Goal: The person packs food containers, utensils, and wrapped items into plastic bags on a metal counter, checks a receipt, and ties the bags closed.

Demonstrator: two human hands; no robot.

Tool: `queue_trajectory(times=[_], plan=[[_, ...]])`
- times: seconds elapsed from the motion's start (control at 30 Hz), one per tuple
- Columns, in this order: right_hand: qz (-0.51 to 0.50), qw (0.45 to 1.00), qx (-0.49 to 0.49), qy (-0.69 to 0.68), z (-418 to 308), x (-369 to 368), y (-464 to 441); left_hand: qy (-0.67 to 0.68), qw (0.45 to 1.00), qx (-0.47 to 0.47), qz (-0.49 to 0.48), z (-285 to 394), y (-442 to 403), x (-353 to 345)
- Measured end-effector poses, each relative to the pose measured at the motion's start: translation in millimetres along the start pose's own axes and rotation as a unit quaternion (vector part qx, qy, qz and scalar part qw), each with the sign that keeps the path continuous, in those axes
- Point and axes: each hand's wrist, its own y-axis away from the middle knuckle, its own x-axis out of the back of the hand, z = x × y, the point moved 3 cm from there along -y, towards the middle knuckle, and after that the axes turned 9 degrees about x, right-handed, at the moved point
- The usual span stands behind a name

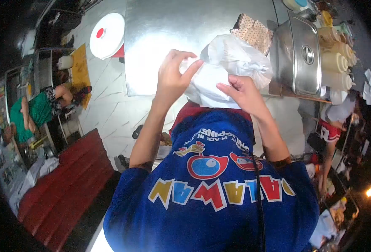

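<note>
A white plastic bag (252, 66) lies at the near edge of the steel table, with a smaller white sheet or packet (209, 80) over its left part. My left hand (175, 72) pinches the upper left of this white packet between thumb and fingers. On its right side, my right hand (241, 90) has thumb and fingers closed on the white material. Whether the packet is paper or plastic I cannot tell. Just behind the bag is a crumpled beige cloth with dark dots (254, 33).
A steel table (164, 21) extends ahead. At right stand a lidded steel container (306, 54) and several squeeze bottles (334, 62). A round white lid with a red knob (107, 35) is at left. A person in green (36, 113) is far left; another person's arm (329, 155) shows at right.
</note>
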Motion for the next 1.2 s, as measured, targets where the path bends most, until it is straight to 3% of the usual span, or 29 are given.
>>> queue_trajectory(times=[0.03,0.13,0.27,0.33,0.4,0.53,0.6,0.7,0.8,0.83,0.93,1.0,1.1,1.17,1.2], plan=[[0.024,0.998,-0.002,0.050,-1,-8,-2,-0.044,0.989,-0.097,0.099,-2,0,5],[0.138,0.982,0.042,0.120,-4,-41,-7,-0.036,0.993,-0.061,0.095,-9,20,24],[0.205,0.963,0.079,0.159,-8,-79,-3,0.128,0.980,0.079,-0.130,-15,41,15],[0.232,0.953,0.092,0.172,-11,-91,-1,0.176,0.963,0.117,-0.169,-27,41,13],[0.213,0.967,0.036,0.134,-7,-96,5,0.270,0.923,0.175,-0.211,-45,44,8],[0.243,0.969,-0.031,-0.037,1,-97,15,0.276,0.940,0.125,-0.158,-53,38,16],[0.291,0.956,0.014,-0.045,2,-91,16,0.264,0.953,0.089,-0.122,-59,44,19],[0.291,0.956,0.029,-0.029,2,-85,21,0.226,0.957,0.117,-0.143,-67,55,23],[0.317,0.947,0.044,-0.036,6,-72,27,0.150,0.982,0.032,-0.111,-64,49,33],[0.307,0.951,0.035,-0.023,8,-66,30,0.070,0.994,0.002,-0.088,-51,50,40],[0.276,0.959,0.038,0.048,9,-50,44,0.044,0.995,-0.084,0.002,-1,55,57],[0.242,0.957,0.076,0.141,-3,-39,54,0.034,0.973,-0.219,-0.063,45,62,52],[0.197,0.954,0.153,0.166,-14,-20,74,-0.007,0.929,-0.338,-0.151,89,63,6],[0.159,0.950,0.162,0.215,-16,-3,94,-0.105,0.908,-0.375,-0.152,75,54,-42],[0.143,0.946,0.167,0.239,-17,7,104,-0.145,0.902,-0.349,-0.208,78,50,-55]])
